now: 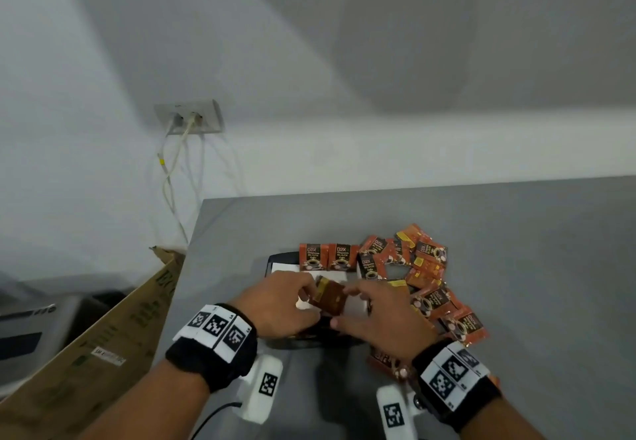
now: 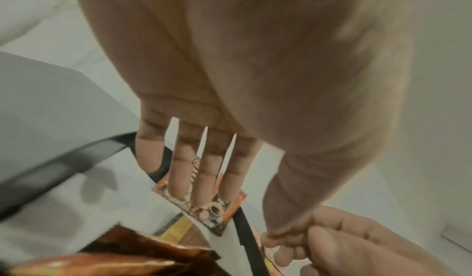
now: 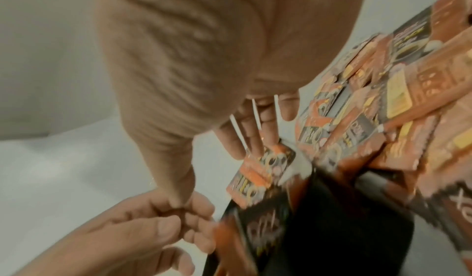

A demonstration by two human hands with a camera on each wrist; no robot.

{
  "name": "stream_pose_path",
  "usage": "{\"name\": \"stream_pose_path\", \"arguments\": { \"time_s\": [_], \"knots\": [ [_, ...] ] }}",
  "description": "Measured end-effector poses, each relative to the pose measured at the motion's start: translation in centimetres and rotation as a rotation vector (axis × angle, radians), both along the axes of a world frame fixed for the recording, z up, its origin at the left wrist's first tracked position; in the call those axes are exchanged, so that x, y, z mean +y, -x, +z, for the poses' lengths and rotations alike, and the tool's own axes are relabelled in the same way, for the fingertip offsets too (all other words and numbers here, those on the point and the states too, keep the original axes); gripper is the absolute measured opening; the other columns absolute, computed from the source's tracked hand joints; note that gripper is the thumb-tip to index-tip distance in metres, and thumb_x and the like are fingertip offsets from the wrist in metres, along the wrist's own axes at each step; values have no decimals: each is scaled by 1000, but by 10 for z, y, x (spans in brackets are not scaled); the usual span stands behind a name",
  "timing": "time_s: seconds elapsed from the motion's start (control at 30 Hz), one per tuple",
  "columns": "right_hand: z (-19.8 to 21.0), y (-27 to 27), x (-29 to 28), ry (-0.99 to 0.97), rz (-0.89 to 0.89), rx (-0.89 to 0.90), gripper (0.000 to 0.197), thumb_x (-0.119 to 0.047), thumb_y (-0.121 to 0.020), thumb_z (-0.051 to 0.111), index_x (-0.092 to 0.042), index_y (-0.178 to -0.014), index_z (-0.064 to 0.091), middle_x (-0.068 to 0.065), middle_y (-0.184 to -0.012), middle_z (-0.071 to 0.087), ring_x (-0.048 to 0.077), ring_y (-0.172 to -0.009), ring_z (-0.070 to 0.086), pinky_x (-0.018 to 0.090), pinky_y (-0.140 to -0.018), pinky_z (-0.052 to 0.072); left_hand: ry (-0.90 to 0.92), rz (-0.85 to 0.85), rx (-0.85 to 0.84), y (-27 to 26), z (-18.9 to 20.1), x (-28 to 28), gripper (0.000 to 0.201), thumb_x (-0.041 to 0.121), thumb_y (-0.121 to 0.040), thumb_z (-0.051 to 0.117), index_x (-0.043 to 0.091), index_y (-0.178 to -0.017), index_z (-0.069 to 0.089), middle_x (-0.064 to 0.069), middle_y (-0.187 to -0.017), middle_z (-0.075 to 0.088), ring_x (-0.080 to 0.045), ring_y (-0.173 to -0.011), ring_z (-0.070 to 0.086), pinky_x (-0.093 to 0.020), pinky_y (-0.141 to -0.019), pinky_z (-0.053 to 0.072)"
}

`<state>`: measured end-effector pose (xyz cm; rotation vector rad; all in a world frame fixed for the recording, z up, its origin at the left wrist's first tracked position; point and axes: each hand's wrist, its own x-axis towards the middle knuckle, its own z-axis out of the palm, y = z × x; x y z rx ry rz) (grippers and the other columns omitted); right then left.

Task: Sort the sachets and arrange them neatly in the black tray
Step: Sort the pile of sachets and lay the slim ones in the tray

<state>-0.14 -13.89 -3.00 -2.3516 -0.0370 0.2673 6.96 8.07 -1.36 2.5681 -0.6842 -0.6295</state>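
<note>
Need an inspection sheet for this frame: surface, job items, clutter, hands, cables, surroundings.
Surface: grey matte tabletop, against a white wall.
Job's things: black rectangular tray with two orange-and-black coffee sachets standing side by side at its far edge; loose pile of matching sachets on the table right of the tray; one brown sachet held over the tray.
Clutter: nothing seen on the table.
Hands: left hand and right hand both pinch the held sachet.
Cables: white cables hang from a grey wall socket; a thin black lead by the left wrist.
Surroundings: brown cardboard box left of the table.
</note>
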Motion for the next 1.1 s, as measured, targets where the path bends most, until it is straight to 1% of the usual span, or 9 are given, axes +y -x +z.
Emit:
{"name": "stream_pose_path", "arguments": {
  "time_s": [0.13, 0.27, 0.37, 0.43, 0.53, 0.63, 0.77, 0.97, 1.1],
  "knots": [
    [3, -10, -44, 37, -211, -80, 17, -30, -89, 71, -26, -106, 68, -16, -104, 64, -1, -90, 59, 14, -74, 43, 78, -25, -85, -7, 11, -43, 14, 39, -89, 61, 31, -101, 60, 14, -98, 64, -7, -91, 61, -33, -83, 55],
    [-12, -18, -100, 246, -346, 38, 14, -20, -87, 61, -21, -97, 70, -6, -97, 69, 17, -85, 65, 22, -66, 47, 68, -106, -135, -12, 13, -108, 19, 27, -89, 63, 25, -108, 62, 4, -110, 65, -16, -103, 62, -34, -86, 53],
    [-23, -13, -127, 377, -314, 95, 37, -25, -81, 65, -29, -118, 67, -4, -117, 66, 24, -107, 60, 33, -93, 52, -62, -218, -168, -16, 8, -155, 24, 20, -86, 63, 20, -110, 62, -4, -119, 62, -25, -115, 57, -39, -94, 49],
    [-30, -11, -135, 412, -227, 147, 52, -32, -82, 69, -29, -133, 58, 0, -134, 57, 27, -124, 50, 40, -108, 43, -192, -294, -229, -20, 3, -180, 28, 16, -86, 64, 16, -114, 63, -7, -117, 65, -28, -110, 60, -41, -94, 50],
    [-44, -15, -139, 450, -85, 115, 55, -38, -87, 66, -41, -140, 51, -8, -145, 43, 25, -132, 43, 41, -115, 36, -311, -385, -240, -25, -11, -204, 28, 12, -86, 65, 17, -114, 63, -8, -112, 67, -30, -105, 63, -44, -96, 50],
    [-57, -19, -141, 488, -22, 82, 54, -43, -88, 65, -47, -140, 48, -9, -143, 39, 25, -128, 41, 41, -110, 40, -337, -428, -232, -30, -25, -216, 21, 17, -91, 59, 22, -111, 64, -5, -114, 68, -31, -108, 61, -48, -99, 47],
    [-59, -22, -145, 492, -56, 36, 50, -42, -87, 65, -32, -135, 53, -4, -134, 42, 26, -123, 42, 40, -103, 44, -355, -443, -219, -37, -39, -222, 17, 20, -93, 58, 24, -108, 64, -4, -116, 67, -31, -114, 56, -51, -103, 42],
    [-47, -26, -158, 331, -130, 134, 19, -19, -91, 62, -25, -108, 64, -3, -106, 67, 18, -95, 64, 29, -82, 50, -424, -435, -183, -42, -52, -224, 47, 22, -88, 65, 24, -133, 53, -9, -140, 50, -35, -137, 36, -57, -111, 29],
    [-18, -17, -158, 131, -180, 80, 4, -29, -93, 64, -32, -96, 63, -10, -93, 66, 7, -83, 61, 23, -71, 49, -440, -439, -164, -44, -51, -223, 50, 25, -86, 68, 24, -133, 51, -12, -140, 46, -36, -134, 38, -57, -111, 32]
  ]
}}
